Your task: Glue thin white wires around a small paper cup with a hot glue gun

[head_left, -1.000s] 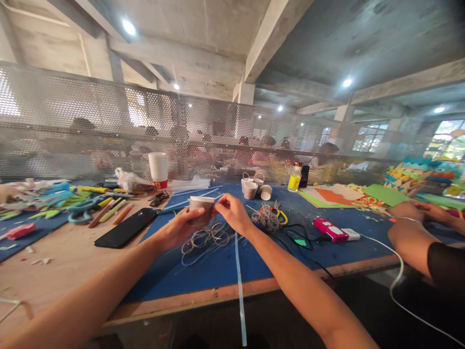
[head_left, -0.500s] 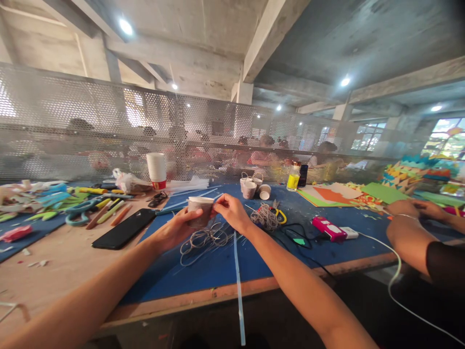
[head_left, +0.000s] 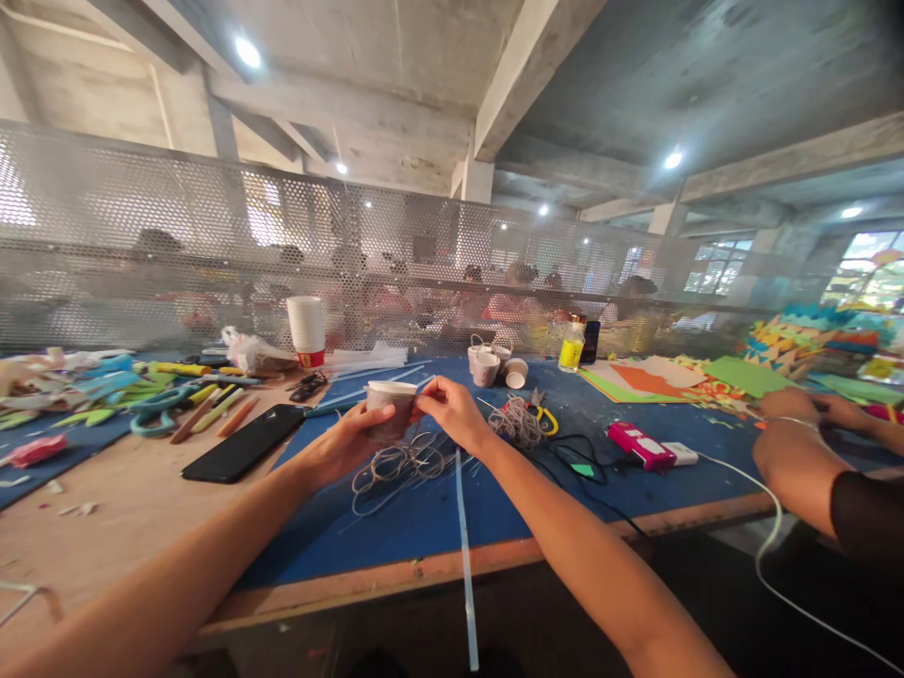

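In the head view, my left hand (head_left: 353, 431) is closed around a small paper cup (head_left: 391, 407) with a white rim and a greyish-brown cord-like covering, held above the table. Close against the cup's right side, my right hand (head_left: 452, 410) is closed in a pinch, seemingly on the grey cord; the fingertips hide most of it. Below both hands lie loose loops of grey cord (head_left: 395, 476). Beyond my right wrist is a tangled bundle of cord (head_left: 519, 424) beside yellow-handled scissors (head_left: 545, 420).
Several covered small cups (head_left: 484, 368) stand or lie farther back. At left are a black phone (head_left: 244, 443), glue sticks, pliers and stacked paper cups (head_left: 306, 325). A clear strip (head_left: 464, 556) overhangs the front edge. A pink device (head_left: 640, 445) and another person's arms (head_left: 795, 447) are at right.
Almost nothing differs. Both hands keep their hold at the cup, and the whole view has shifted very slightly.
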Demonstrator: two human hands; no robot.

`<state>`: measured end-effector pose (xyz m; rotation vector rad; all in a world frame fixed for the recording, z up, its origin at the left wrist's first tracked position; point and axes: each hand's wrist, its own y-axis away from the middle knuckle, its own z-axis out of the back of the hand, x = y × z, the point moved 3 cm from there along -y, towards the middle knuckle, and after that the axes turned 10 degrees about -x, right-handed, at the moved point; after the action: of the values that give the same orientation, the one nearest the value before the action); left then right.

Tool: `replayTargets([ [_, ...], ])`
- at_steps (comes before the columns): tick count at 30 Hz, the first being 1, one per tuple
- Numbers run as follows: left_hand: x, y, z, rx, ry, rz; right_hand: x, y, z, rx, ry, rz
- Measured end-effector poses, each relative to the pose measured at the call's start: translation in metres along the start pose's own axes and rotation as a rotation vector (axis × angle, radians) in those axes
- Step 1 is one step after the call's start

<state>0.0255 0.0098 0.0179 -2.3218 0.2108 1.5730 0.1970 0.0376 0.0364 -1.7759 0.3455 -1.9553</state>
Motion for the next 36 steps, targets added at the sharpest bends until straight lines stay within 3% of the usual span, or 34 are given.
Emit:
replayTargets([
  [36, 0.001, -0.001, 0.007, 0.005, 0.029, 0.025, -0.008, -0.003, -0.004, 0.094, -0.218, -0.085],
])
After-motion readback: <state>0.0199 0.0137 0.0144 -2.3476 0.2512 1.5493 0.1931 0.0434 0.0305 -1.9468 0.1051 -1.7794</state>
